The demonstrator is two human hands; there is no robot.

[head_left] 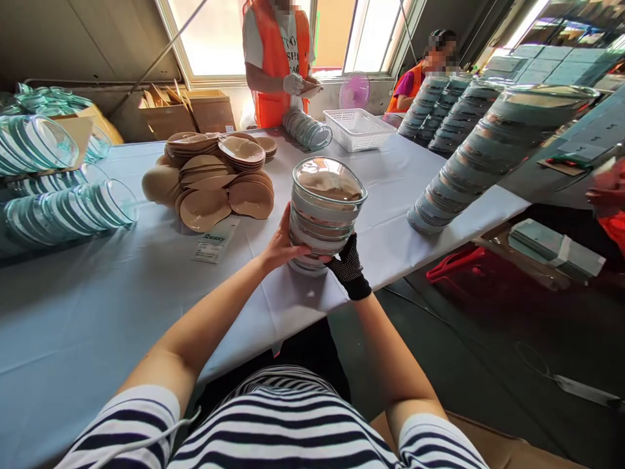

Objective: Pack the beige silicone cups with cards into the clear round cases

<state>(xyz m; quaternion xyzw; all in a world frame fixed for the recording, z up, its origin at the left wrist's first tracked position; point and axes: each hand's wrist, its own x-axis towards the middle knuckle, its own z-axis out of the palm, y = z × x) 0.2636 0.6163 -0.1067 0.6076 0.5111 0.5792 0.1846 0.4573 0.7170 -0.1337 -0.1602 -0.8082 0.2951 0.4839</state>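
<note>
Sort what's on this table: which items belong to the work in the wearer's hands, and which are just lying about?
In hand:
- stack of filled clear cases, gripped by the left hand and the gloved right hand
- pile of tan pads
- empty clear cases

Lying about:
- white basket
- pink fan
- label card
- cardboard boxes

From my feed, a long table (97,306) under a pale blue cloth runs from the near left edge toward the far wall. Behind it, bright windows (215,32) wash daylight into the room. Cardboard boxes (190,114) sit below the sill at the table's far edge. To the right, the floor (488,352) is dark grey.
</note>
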